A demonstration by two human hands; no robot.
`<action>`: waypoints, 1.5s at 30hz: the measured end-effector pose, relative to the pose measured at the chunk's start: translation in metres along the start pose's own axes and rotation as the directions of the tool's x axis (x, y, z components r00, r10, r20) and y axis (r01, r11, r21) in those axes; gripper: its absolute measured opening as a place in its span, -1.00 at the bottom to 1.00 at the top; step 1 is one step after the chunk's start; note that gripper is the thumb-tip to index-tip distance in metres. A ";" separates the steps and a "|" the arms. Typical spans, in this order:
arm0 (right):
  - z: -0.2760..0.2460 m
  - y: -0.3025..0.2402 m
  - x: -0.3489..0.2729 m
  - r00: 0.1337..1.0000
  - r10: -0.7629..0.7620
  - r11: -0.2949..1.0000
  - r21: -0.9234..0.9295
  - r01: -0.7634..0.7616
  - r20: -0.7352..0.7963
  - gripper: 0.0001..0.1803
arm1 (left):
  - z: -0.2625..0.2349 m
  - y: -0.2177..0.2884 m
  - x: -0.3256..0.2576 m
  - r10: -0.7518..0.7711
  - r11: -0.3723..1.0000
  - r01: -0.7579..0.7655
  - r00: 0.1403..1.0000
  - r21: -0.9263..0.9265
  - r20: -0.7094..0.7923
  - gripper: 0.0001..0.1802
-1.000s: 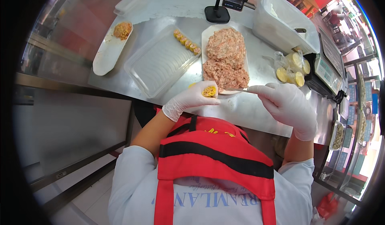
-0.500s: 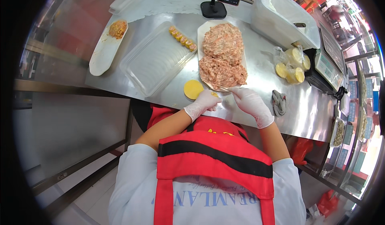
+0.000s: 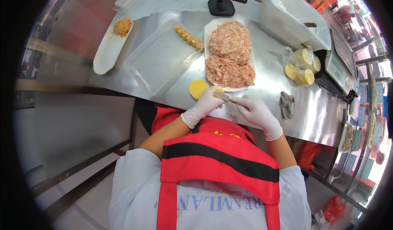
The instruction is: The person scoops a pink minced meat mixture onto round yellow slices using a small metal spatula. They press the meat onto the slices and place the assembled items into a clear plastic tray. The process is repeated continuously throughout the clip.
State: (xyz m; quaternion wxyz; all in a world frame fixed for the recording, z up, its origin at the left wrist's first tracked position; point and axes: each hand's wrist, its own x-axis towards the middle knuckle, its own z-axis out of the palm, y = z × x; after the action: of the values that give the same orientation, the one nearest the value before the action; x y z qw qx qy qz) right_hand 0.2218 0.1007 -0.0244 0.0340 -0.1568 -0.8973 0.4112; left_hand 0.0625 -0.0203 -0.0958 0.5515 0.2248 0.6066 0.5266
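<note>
My left hand (image 3: 208, 104), in a thin white glove, is closed around a small yellow dough wrapper (image 3: 217, 91) near the table's front edge. In my gloved right hand (image 3: 257, 112) is a flat metal spatula (image 3: 223, 96), its blade against the wrapper. Whether filling sits inside the wrapper is hard to make out. Beside my left hand lies a stack of round yellow wrappers (image 3: 198, 89). Beyond both hands stands a long white plate (image 3: 208, 30) heaped with minced meat (image 3: 230, 56). A clear plastic tray (image 3: 157, 64) carries a row of filled yellow dumplings (image 3: 189, 37) along its far right side.
A white dish (image 3: 107, 54) with orange filling (image 3: 122, 27) stands far left. To the right are bagged yellow wrappers (image 3: 303, 68), a grey cloth (image 3: 287, 105), a weighing scale (image 3: 339, 72) and a large plastic bin (image 3: 286, 21). A phone stand (image 3: 221, 7) is at the back.
The spatula has moved away from the meat plate's near edge to the wrapper in my left hand. My right hand is slightly lower, and my left hand has turned upward.
</note>
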 end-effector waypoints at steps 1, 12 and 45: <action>0.002 0.001 -0.003 0.996 -0.059 0.998 0.033 0.061 -0.070 -0.67 | -0.001 0.004 -0.003 0.055 0.998 -0.055 0.998 -0.004 0.024 -0.76; -0.052 -0.047 -0.015 0.978 -0.050 0.999 0.001 0.051 -0.203 -0.74 | -0.007 0.042 -0.015 0.347 0.938 -0.345 0.935 -0.042 0.070 -0.80; -0.039 -0.066 -0.015 0.973 0.188 0.955 0.257 -0.149 -0.134 -0.68 | -0.004 0.057 -0.014 0.746 0.646 -0.678 0.658 0.350 -0.102 -0.78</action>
State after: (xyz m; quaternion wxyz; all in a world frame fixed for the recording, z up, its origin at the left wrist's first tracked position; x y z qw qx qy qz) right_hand 0.2271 0.0844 0.0517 0.0883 -0.2592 -0.8176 0.5066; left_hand 0.0457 -0.0146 -0.0398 0.1834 0.4579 0.5970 0.6327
